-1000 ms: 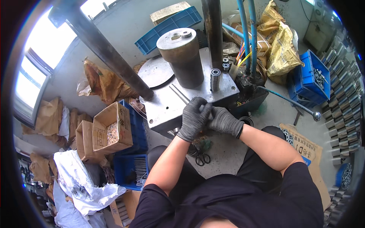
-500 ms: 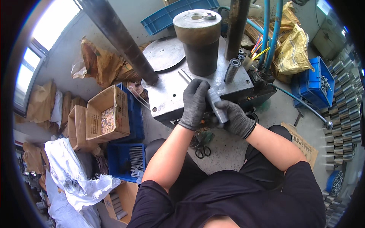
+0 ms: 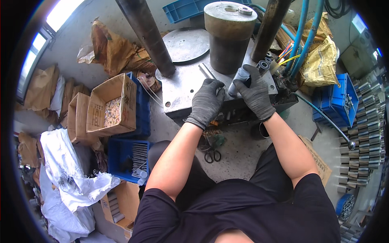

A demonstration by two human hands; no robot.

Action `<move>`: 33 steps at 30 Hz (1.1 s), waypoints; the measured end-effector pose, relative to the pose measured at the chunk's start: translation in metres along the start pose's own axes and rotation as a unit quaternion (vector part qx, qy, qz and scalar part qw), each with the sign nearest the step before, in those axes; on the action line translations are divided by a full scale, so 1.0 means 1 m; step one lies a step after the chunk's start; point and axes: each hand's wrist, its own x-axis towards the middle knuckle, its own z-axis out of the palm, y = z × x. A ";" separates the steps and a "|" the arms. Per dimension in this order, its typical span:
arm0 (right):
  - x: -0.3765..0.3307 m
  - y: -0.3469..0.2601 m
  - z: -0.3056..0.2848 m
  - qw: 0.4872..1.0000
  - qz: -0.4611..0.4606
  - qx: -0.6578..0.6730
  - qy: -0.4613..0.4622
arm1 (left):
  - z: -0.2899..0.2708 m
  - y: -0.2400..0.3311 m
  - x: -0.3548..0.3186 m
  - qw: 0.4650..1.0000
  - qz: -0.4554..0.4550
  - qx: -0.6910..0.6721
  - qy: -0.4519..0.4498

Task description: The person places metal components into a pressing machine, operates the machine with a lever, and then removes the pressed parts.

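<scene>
My right hand (image 3: pixel 256 91), in a dark grey glove, is closed around a grey cylindrical piece (image 3: pixel 239 79). The piece stands slightly tilted over the front edge of the steel plate (image 3: pixel 178 95), beside a thick dark press cylinder (image 3: pixel 229 52). My left hand (image 3: pixel 207 103), gloved alike, is at the plate's front edge with its fingers curled in. Whatever it may hold is hidden under the fingers. A shiny metal rod (image 3: pixel 206 71) lies on the plate, its near end meeting the left fingertips. Ring-ended tubes (image 3: pixel 263 65) stand behind my right hand.
Two dark columns (image 3: pixel 148 40) (image 3: pixel 269 32) rise from the plate. A round disc (image 3: pixel 186 44) lies at its back left. Cartons (image 3: pixel 111 107) and a blue bin of rods (image 3: pixel 121 158) stand left. At right are a ball-ended lever (image 3: pixel 324 119), a blue crate (image 3: pixel 340 97) and stacked metal cylinders (image 3: pixel 360 141).
The grey cylindrical piece has gone from between both hands to the plate's front edge, now in my right hand only. My hands have moved apart. The view has shifted slightly.
</scene>
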 end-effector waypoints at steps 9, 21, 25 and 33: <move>0.010 0.000 0.018 0.994 -0.109 -0.010 0.010 | 0.001 0.003 -0.007 0.999 0.037 0.006 0.025; 0.010 -0.004 0.006 0.982 -0.122 -0.120 -0.074 | 0.004 -0.004 -0.015 0.998 0.039 0.003 0.048; 0.019 0.004 0.011 0.990 -0.088 -0.100 -0.040 | 0.012 -0.014 -0.009 0.996 0.032 -0.027 0.078; 0.045 -0.013 0.001 0.986 -0.136 0.032 0.089 | 0.003 0.008 -0.003 0.923 -0.136 -0.348 0.096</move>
